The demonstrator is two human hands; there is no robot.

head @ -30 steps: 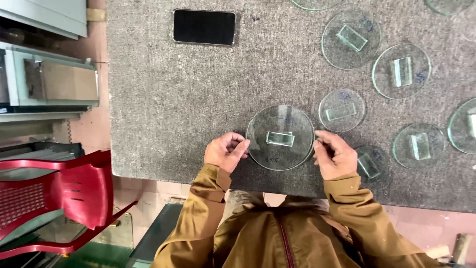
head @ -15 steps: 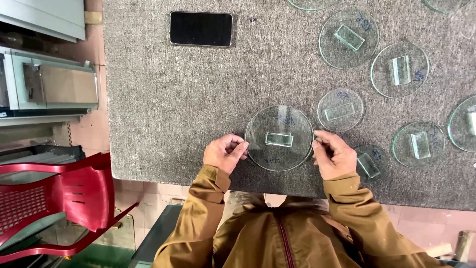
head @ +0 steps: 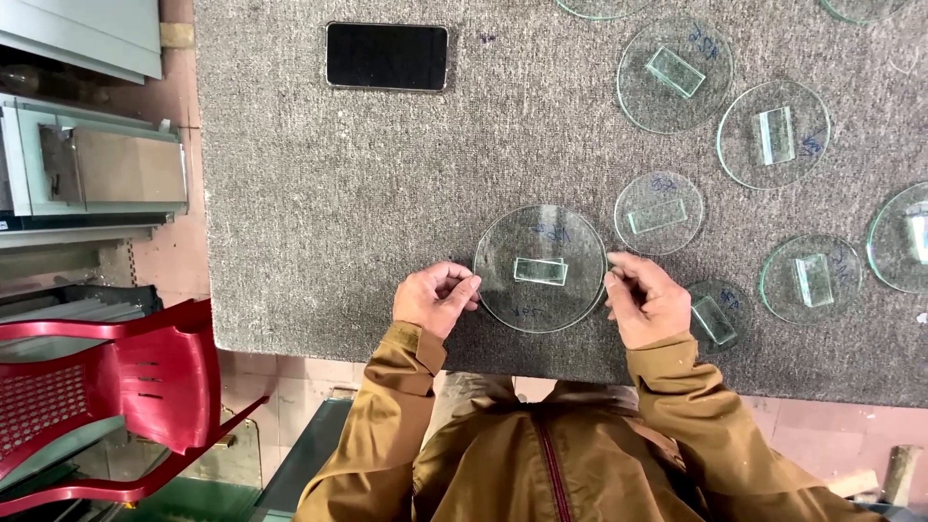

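A round clear glass disc [head: 541, 268] with a small glass block at its middle is held just over the grey felt tabletop [head: 329, 213] near its front edge. My left hand [head: 435, 298] pinches the disc's left rim. My right hand [head: 646, 298] pinches its right rim. Both sleeves are tan. A smaller glass disc [head: 713, 315] lies partly under my right hand.
Several more glass discs with blocks lie to the right and back, among them one close behind [head: 659, 213] and a larger one [head: 675, 73]. A black phone [head: 387, 56] lies at the back. A red plastic chair [head: 106, 387] stands left of the table.
The disc and both hands stay in nearly the same place; only the view has shifted slightly.
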